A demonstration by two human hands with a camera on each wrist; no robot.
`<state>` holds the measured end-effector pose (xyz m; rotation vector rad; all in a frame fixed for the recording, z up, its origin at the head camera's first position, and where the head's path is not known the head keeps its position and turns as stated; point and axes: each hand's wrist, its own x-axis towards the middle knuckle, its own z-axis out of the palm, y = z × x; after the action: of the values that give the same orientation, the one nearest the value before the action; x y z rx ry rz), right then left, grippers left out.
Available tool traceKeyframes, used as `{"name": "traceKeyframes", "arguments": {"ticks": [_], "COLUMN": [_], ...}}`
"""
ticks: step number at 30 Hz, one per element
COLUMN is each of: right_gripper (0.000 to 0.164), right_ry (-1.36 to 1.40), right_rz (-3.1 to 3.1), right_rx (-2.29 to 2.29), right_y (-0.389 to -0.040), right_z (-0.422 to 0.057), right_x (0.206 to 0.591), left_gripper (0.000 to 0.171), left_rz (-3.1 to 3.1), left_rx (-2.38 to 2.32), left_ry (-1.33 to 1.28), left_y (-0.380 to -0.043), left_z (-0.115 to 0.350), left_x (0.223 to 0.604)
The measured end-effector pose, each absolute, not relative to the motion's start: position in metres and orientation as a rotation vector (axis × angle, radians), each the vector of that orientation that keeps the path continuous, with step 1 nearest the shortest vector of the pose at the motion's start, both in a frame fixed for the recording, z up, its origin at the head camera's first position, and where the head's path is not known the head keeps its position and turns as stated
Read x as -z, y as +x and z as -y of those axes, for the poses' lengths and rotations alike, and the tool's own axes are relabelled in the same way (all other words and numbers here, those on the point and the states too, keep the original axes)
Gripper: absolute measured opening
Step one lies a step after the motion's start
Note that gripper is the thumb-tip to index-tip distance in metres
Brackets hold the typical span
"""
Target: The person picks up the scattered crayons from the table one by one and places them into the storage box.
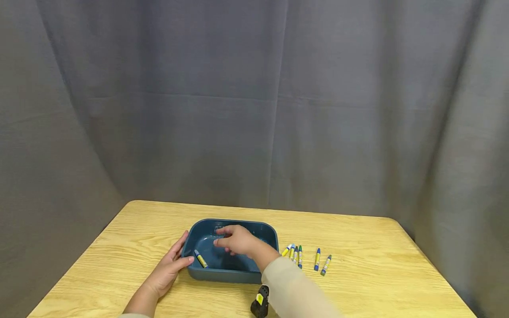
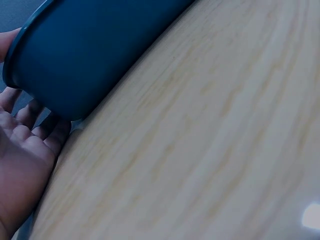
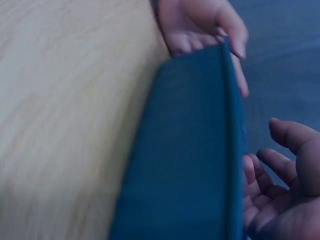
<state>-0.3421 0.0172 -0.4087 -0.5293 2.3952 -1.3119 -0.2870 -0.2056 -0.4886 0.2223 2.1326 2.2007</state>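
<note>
A dark blue rectangular tub stands on the table, and one crayon with a yellow wrapper leans in its left front corner. My left hand grips the tub's left end, thumb over the rim and fingers along the outside wall. In the left wrist view, the fingers of that hand lie against the tub's outer side. Over the tub's inside reaches my right hand, its thumb and fingers apart with nothing between them. The right wrist view shows this hand beyond the rim.
Right of the tub, several yellow-wrapped crayons lie close together. A blue-tipped crayon and a green-ended crayon lie farther right on the wood-grain table. Grey curtain hangs behind the table.
</note>
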Motion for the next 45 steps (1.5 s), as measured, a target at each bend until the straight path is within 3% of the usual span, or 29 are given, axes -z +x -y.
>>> {"name": "traceKeyframes", "arguments": {"ticks": [11, 26, 45], "right_gripper": [0.048, 0.054, 0.068], "right_ry": [-0.43, -0.164, 0.149], "right_rz": [-2.446, -2.556, -2.741], "right_rx": [1.455, 1.523, 1.353], "right_y": [-0.35, -0.334, -0.315], "right_z": [-0.099, -0.219, -0.244], "right_x": [0.388, 0.414, 0.453], "left_gripper": [0.083, 0.082, 0.083], "left_rz": [-2.131, -2.154, -2.153], "left_rx": [-2.213, -2.205, -2.215], "left_ry": [0.227, 0.235, 0.232], "left_y": [-0.288, -0.286, -0.283], "left_z": [0.213, 0.222, 0.227], "left_x": [0.489, 0.489, 0.488]}}
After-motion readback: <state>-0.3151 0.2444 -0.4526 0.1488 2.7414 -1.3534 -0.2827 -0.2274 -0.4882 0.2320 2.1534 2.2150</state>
